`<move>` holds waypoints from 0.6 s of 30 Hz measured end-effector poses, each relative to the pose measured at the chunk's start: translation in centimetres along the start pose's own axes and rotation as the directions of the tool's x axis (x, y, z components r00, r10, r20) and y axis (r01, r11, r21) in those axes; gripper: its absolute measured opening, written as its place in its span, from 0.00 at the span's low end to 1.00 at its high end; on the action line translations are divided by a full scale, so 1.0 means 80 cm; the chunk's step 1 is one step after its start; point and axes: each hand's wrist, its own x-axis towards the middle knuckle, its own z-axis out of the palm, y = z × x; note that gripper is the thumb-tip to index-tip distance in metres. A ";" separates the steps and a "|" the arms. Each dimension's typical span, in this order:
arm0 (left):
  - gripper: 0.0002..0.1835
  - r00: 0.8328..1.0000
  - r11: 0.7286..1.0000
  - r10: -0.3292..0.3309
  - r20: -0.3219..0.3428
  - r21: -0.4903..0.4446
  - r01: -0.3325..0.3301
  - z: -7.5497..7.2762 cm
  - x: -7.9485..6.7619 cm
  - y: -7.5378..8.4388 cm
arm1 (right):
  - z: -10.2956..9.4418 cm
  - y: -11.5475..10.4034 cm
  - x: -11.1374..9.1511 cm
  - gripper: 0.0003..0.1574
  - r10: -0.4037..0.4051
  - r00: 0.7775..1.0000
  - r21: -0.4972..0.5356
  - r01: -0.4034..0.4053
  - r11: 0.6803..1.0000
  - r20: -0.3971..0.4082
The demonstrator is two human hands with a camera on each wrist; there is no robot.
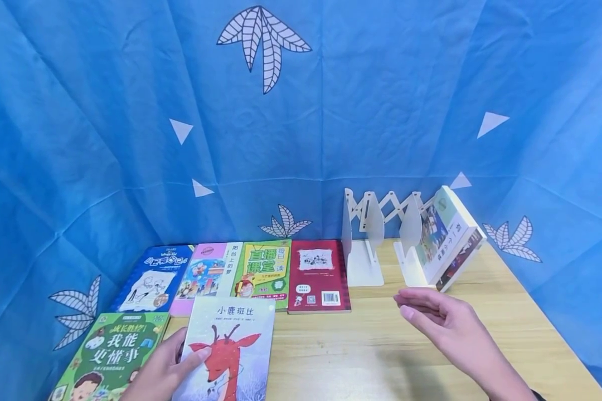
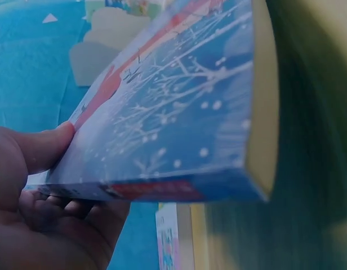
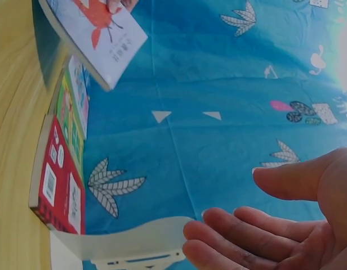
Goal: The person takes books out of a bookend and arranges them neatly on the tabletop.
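My left hand (image 1: 168, 365) grips a pale book with a red deer on its cover (image 1: 231, 351), thumb on the front and fingers beneath. In the left wrist view the deer book (image 2: 179, 112) is lifted and tilted, its spine by the palm. My right hand (image 1: 443, 328) is held over the table with fingers loosely extended and nothing in it. Just beyond it stands a white expandable bookend rack (image 1: 373, 234). At the rack's right end, books (image 1: 446, 239) lean to the right.
A row of books lies along the back of the wooden table (image 1: 331, 356): a blue one (image 1: 155, 278), a pink one (image 1: 205, 273), a green-yellow one (image 1: 263, 273) and a red one (image 1: 319, 273). A green book (image 1: 112, 356) lies front left. Blue cloth (image 1: 301, 133) hangs behind.
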 end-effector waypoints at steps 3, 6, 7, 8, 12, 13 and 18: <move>0.39 0.999 0.999 -0.023 -0.028 0.042 0.024 -0.003 0.002 -0.005 | -0.002 0.000 0.003 0.26 -0.011 1.000 -0.027 0.011 1.000 -0.013; 0.38 0.997 0.994 -0.040 -0.070 0.099 0.046 -0.001 0.006 -0.009 | -0.007 0.002 0.007 0.29 -0.027 0.999 -0.044 0.025 0.999 -0.024; 0.37 0.996 0.992 -0.046 -0.078 0.111 0.054 -0.001 0.007 -0.010 | -0.009 0.003 0.009 0.30 -0.032 0.999 -0.044 0.030 0.999 -0.025; 0.36 0.995 0.991 -0.050 -0.084 0.123 0.061 -0.001 0.008 -0.012 | -0.010 0.003 0.011 0.31 -0.035 0.999 -0.047 0.033 0.998 -0.027; 0.35 0.994 0.985 -0.060 -0.096 0.155 0.075 -0.002 0.010 -0.020 | -0.016 0.009 0.018 0.34 -0.051 0.998 -0.059 0.049 0.997 -0.035; 0.35 0.993 0.982 -0.056 -0.101 0.174 0.073 -0.003 0.011 -0.022 | -0.018 0.011 0.020 0.35 -0.055 0.998 -0.071 0.053 0.996 -0.039; 0.37 0.991 0.964 -0.056 -0.121 0.253 0.085 -0.006 0.013 -0.028 | -0.025 0.019 0.029 0.39 -0.053 0.997 -0.125 0.046 0.991 -0.053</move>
